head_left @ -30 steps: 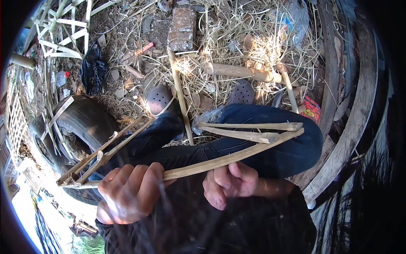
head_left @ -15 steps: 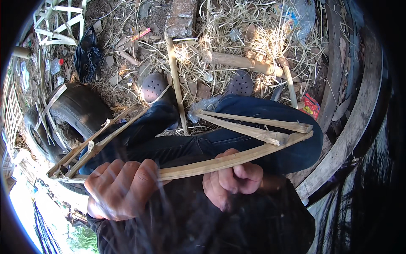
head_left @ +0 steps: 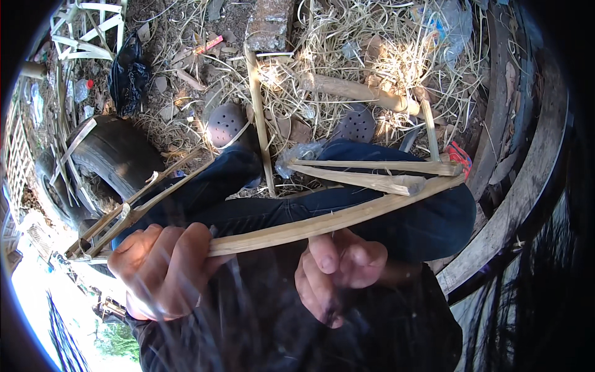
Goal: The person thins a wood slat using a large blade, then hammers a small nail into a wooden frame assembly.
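Observation:
A long, pale, slightly bowed strip that looks like bamboo point(head_left: 285, 232) slants from lower left up to the right across my lap. My left hand point(head_left: 164, 266) is wrapped around it near its left end. Against the strip's near edge, around its middle, is my right hand point(head_left: 341, 266) with curled fingers; one finger runs partly behind the strip. Whatever these fingers grip, if anything, is hidden. Two shorter split pieces point(head_left: 384, 181) lie over my right thigh. Two more thin pieces point(head_left: 136, 214) rest by my left leg, beyond my left hand.
An old tyre point(head_left: 118, 149) lies at the left. Pale shavings point(head_left: 347, 46) litter the ground ahead, with a round stick point(head_left: 359, 91), an upright-looking stake point(head_left: 259, 118) and a brick-like block point(head_left: 269, 28). A curved wooden rim point(head_left: 520, 204) bounds the right side. A black plastic bag point(head_left: 128, 74) lies farther left.
The strip has shifted a little, its right end up and right. My left hand has slid slightly left and up. The right finger that showed above the strip now sits below its edge.

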Tool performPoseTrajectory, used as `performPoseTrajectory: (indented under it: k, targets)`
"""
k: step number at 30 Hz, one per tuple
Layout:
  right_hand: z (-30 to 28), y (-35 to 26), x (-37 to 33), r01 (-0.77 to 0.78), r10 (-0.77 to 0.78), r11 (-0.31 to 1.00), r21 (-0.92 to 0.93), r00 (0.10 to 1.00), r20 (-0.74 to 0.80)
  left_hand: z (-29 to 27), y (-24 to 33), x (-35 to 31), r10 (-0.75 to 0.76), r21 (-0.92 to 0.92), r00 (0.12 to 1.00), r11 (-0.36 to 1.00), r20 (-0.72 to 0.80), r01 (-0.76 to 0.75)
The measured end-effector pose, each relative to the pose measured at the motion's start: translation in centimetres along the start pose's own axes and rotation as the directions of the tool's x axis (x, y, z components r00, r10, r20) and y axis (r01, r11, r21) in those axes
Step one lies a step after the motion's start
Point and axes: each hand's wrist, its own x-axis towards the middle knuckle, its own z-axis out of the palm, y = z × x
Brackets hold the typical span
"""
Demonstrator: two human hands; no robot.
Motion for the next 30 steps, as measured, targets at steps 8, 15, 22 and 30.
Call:
performPoseTrajectory:
  k: [8, 15, 22, 30]
  targets:
    - [-0.9, 0.3, 0.3, -0.108, 0.089, 0.981, 0.162, 0.988, 0.123, 0.4, 0.0, 0.0, 0.096, 0.168, 0.994, 0.982, -0.045, -0.087]
    - [-1.8, 0.9, 0.1, 0.060, -0.071, 0.993, 0.099, 0.992, 0.108, 1.3, -0.2, -0.1, 0.132, 0.173, 0.979, 0.979, -0.155, -0.105]
    - [-0.8, 0.2, 0.1, 0.032, -0.036, 0.994, 0.101, 0.998, 0.044, 1.9, -0.4, -0.7, 0.166, 0.180, 0.957, 0.976, -0.236, -0.125]
    - [-0.8, -0.2, -0.4, 0.026, -0.025, 0.995, 0.096, 1.000, -0.011, -0.4, 0.8, 0.1, 0.013, 0.084, 0.999, 0.996, 0.036, -0.016]
